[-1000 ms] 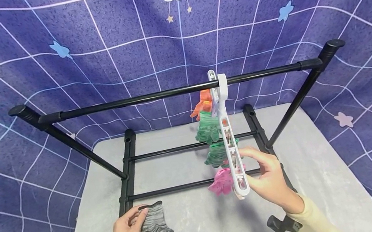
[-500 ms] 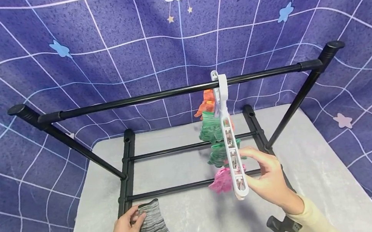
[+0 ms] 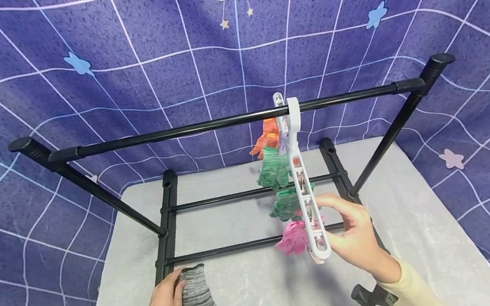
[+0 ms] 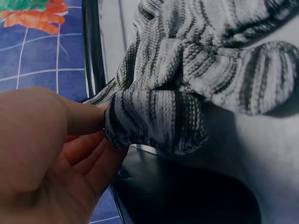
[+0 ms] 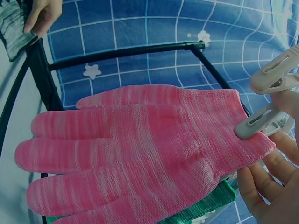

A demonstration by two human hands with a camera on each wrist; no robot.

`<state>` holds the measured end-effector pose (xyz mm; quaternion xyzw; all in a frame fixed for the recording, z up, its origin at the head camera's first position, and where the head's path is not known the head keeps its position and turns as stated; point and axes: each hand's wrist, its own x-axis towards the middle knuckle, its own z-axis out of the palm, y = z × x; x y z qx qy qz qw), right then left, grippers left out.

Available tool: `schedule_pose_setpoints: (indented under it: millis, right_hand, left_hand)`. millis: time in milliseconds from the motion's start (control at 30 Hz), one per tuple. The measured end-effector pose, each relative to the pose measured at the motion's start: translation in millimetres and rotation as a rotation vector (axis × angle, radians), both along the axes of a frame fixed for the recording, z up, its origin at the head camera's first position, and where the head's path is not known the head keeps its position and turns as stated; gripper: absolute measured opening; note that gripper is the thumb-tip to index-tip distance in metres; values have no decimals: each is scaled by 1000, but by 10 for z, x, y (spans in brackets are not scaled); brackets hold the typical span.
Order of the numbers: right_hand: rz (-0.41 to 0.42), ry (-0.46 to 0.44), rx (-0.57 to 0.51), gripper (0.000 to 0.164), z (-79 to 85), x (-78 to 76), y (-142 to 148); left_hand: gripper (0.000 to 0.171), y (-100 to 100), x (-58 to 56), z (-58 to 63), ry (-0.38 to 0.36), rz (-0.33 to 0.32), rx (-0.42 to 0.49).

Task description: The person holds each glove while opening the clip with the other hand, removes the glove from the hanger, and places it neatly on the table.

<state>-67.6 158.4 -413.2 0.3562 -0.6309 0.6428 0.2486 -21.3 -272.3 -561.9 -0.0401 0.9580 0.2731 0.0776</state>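
A grey-and-black striped knitted glove [image 3: 197, 299] hangs from my left hand [image 3: 162, 303], fingers downward over the tabletop. In the left wrist view, thumb and fingers pinch this glove [image 4: 154, 119] near its edge. A white clip hanger [image 3: 302, 181] hooks over the rack's top bar. My right hand [image 3: 351, 232] is at its near right end. In the right wrist view, that hand [image 5: 275, 186] pinches around a pale clip [image 5: 257, 122] biting the cuff of a pink glove [image 5: 145, 144]. A second clip [image 5: 275, 74] sits just above. The hanger partly hides the right fingertips.
Green gloves [image 3: 273, 167] and an orange glove [image 3: 269, 134] hang farther back on the hanger. The black rack [image 3: 178, 132] stands on a grey tabletop [image 3: 243, 286]. A blue-purple gridded cloth [image 3: 149, 83] rises behind. A black device [image 3: 372, 295] is at the right wrist.
The grey glove has dropped slightly and shifted left with my left hand, now closer to vertical. The hanger sways a little. My right hand stays in place.
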Motion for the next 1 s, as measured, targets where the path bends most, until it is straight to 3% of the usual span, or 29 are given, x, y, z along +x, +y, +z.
schedule_pose_setpoints:
  millis: [433,700,1000]
  right_hand:
    - [-10,-4,14,37,0,10,17]
    - [-9,0,17,36,17,5,15]
    - [-7,-10,20,36,15,9,18]
  left_hand:
    - [35,23,-23,-52,-20,8,-127]
    - [53,38,0,-56,49,-10,-170]
    - [71,70,78,3,67,-70,-199]
